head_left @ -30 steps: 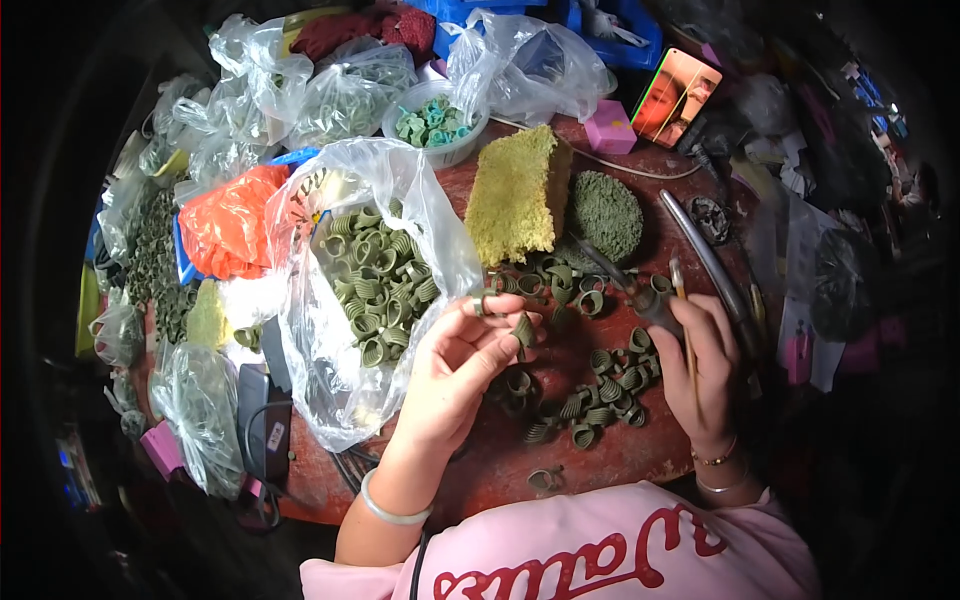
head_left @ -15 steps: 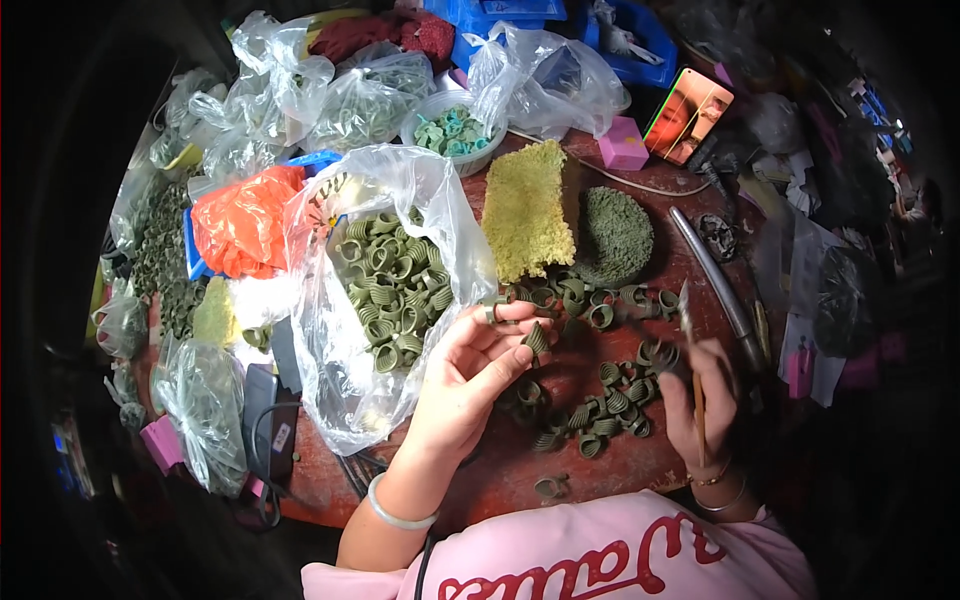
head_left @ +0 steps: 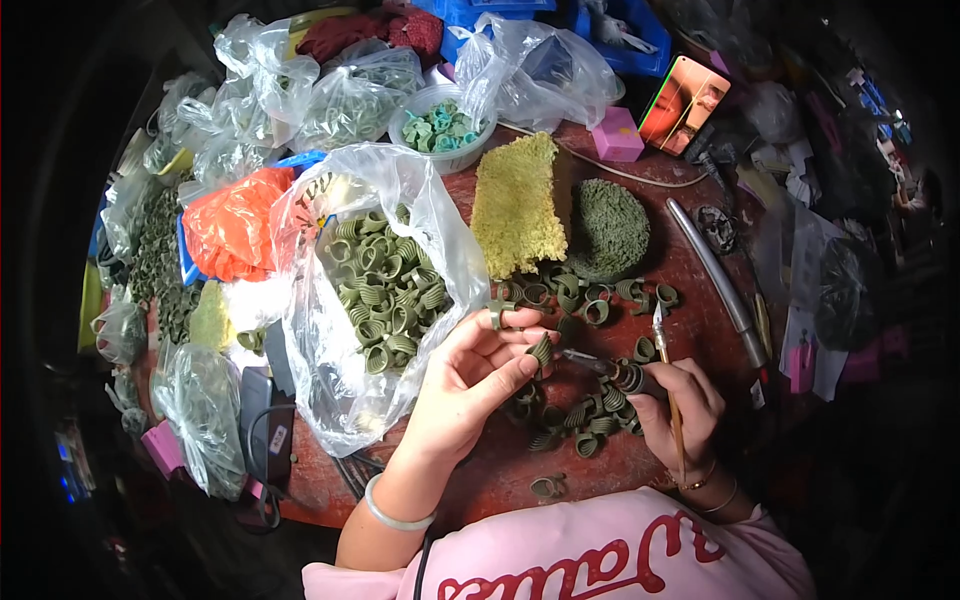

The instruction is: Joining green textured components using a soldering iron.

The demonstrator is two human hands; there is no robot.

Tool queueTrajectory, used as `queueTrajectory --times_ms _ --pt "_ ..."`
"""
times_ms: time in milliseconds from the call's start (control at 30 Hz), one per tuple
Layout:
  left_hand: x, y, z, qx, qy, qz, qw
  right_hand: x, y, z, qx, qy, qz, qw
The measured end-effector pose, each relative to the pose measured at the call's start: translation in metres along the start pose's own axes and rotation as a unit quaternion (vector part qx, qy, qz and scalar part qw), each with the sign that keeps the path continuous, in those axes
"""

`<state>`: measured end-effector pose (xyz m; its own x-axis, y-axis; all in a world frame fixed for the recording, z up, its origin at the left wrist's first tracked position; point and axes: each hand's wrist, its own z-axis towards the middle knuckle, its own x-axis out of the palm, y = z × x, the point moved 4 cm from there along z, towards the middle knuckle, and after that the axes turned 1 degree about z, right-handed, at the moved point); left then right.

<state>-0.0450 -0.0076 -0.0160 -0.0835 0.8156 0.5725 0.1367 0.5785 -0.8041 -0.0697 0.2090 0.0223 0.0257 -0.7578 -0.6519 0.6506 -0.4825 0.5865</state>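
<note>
My left hand (head_left: 462,382) pinches a dark green ribbed ring (head_left: 541,350) between thumb and fingertip. Another green band (head_left: 497,314) sits around one of its fingers. My right hand (head_left: 688,408) grips a dark-handled pen-like tool (head_left: 628,378), whose thin metal tip points left, close to the held ring; whether they touch I cannot tell. Also in the right hand, a slim wooden-handled tool (head_left: 671,388) stands nearly upright with its pale blade up. Loose green rings (head_left: 597,410) lie on the red table between and beyond my hands.
A clear plastic bag (head_left: 455,260) full of rings lies open at left. Behind are a yellow sponge block (head_left: 518,205), a round green pad (head_left: 610,230) and a tub (head_left: 480,152) of green pieces. At right lie a tapered metal rod (head_left: 715,275) and a propped phone (head_left: 685,108).
My right hand has swung slightly left, bringing the dark tool's tip close to the held ring. The left hand keeps its pinch on the ring. The whole view has shifted slightly.
</note>
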Motion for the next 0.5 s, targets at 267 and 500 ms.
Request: queueTrajectory --times_ms 267,500 --pt "0.0004 0.0004 0.0006 0.004 -0.002 0.004 1.000 0.0019 0.0001 0.0002 -0.006 0.011 -0.005 1.000" --pt "0.0014 -0.0007 -0.0003 -0.004 -0.003 0.004 1.000 0.0018 0.0004 0.0002 -0.006 0.008 -0.006 1.000"
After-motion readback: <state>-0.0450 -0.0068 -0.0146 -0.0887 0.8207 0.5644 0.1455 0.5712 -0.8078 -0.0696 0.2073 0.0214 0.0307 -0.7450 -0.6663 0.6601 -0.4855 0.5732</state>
